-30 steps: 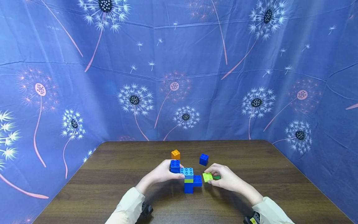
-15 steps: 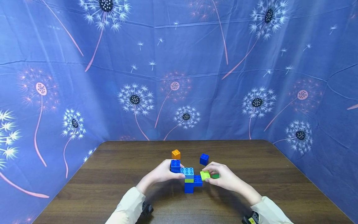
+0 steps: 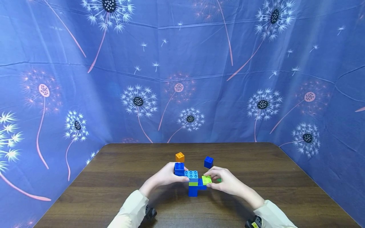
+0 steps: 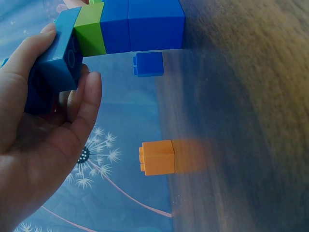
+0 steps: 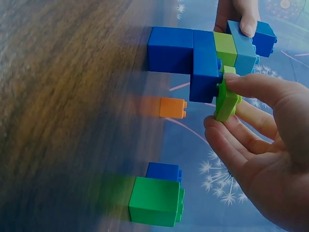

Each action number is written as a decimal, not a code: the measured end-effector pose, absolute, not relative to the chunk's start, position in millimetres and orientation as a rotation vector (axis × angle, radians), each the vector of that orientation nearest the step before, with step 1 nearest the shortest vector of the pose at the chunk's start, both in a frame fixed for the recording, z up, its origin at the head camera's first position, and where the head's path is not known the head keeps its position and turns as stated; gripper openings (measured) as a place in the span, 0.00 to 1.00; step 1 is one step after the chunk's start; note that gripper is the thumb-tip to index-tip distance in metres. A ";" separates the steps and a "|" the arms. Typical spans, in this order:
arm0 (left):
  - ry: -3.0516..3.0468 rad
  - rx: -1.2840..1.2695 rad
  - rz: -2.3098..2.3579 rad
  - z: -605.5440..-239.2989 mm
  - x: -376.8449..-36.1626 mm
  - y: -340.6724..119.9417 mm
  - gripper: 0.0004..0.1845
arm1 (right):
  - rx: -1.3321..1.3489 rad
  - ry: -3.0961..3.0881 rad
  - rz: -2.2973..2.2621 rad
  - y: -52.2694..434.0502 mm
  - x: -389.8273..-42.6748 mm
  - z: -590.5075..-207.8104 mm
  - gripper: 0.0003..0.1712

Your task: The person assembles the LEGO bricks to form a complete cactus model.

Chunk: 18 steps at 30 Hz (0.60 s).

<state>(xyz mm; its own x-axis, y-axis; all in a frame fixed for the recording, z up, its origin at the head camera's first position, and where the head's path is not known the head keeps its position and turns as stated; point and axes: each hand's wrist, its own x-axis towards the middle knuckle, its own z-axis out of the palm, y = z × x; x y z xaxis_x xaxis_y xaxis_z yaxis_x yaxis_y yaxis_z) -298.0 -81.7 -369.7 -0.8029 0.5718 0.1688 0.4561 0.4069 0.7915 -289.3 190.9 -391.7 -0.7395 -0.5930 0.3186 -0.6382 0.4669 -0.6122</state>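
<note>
A: Where the right hand (image 3: pixel 226 183) pinches the lime-green flat brick (image 3: pixel 206 180), how does that brick lie relative to the block tower (image 3: pixel 193 183)?

B: It sits just at the tower's right side, over the studs of the dark blue brick (image 3: pixel 201 184) that juts out rightward. In the right wrist view the lime piece (image 5: pixel 226 99) is touching or nearly touching those studs; whether it is fully seated cannot be told. Its flat face parallels the studded top.

A: And the left hand (image 3: pixel 163 176)?

B: It grips the tower's upper left part, thumb and fingers curled round the light blue brick (image 3: pixel 191 174) and the dark blue brick beside it (image 3: pixel 178 168). The right hand is thus the nearer to the lime piece; the left only steadies.

A: What surrounds them on the surface (image 3: pixel 114 177)?

B: An orange brick (image 3: pixel 179 157) lies beyond the tower, well apart. A loose blue brick (image 3: pixel 208 162) stands beyond the right hand. A dark green brick (image 5: pixel 156 201) rests just behind the right fingers, mostly hidden in the head view. None lies between the lime piece and the tower.
</note>
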 end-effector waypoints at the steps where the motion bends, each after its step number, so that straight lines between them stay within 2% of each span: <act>1: 2.527 0.926 1.355 -373.6 -301.2 -81.9 0.16 | 1.109 -2.642 1.139 190.8 -289.7 -392.0 0.19; 7: 2.514 0.922 1.366 -388.2 -313.7 -83.8 0.17 | 1.102 -2.654 1.131 190.3 -290.7 -392.8 0.18; 18: 2.504 0.926 1.380 -387.3 -313.6 -84.5 0.18 | 1.076 -2.725 1.136 188.5 -292.6 -389.1 0.18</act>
<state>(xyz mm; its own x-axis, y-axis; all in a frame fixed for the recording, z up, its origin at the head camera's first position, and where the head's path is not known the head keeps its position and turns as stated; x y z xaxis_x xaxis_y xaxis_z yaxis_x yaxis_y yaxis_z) -313.6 -84.5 -387.3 -0.8017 0.5734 0.1688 0.4490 0.3912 0.8033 -292.6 188.5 -389.1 -0.7653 -0.5944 0.2470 -0.5939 0.5040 -0.6271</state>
